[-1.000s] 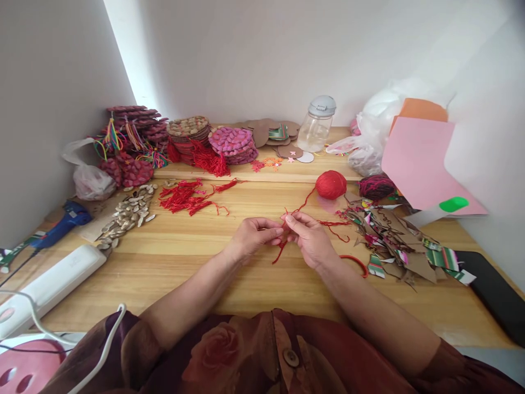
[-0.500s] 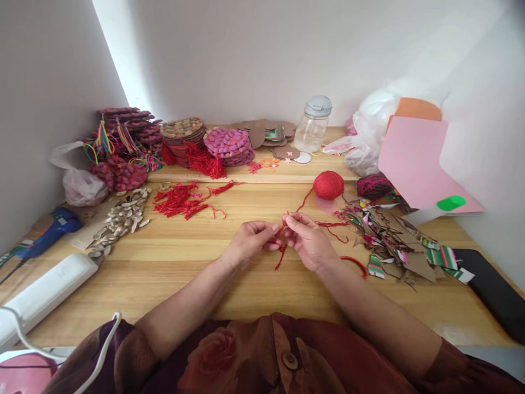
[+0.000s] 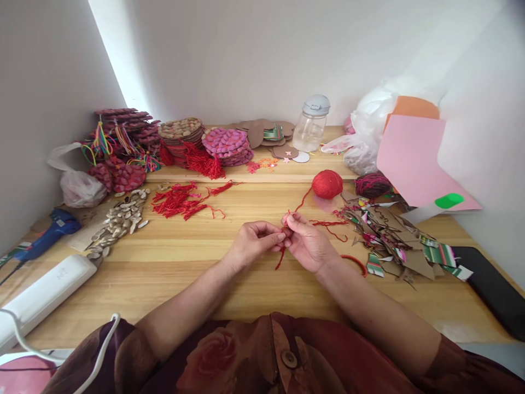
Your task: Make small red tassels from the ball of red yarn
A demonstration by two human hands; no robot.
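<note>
Both hands meet over the middle of the wooden table, with red yarn [image 3: 279, 259] between them. My left hand [image 3: 255, 243] is closed, thumb and fingers pinching the yarn close to the right fingertips. My right hand [image 3: 308, 241] grips the same yarn between thumb and forefinger, other fingers curled beneath. A short loose end hangs below the fingers. From the hands a strand runs up to a red yarn ball [image 3: 327, 184]. Cut red yarn strands [image 3: 332, 224] lie just behind my right hand. The fingers hide how the yarn is looped.
Red tassels [image 3: 178, 201] and seed shells [image 3: 118, 221] lie left, near a blue glue gun [image 3: 53, 232] and white power strip [image 3: 49, 298]. Cardboard scraps [image 3: 404, 241], orange-handled scissors [image 3: 356, 264] and a black phone [image 3: 492, 290] lie right. A jar [image 3: 310, 128] stands behind beside decorated round stacks [image 3: 228, 145].
My left hand has moved slightly right, its fingertips now against those of the right hand. The gap between the hands has closed. The view has shifted a little.
</note>
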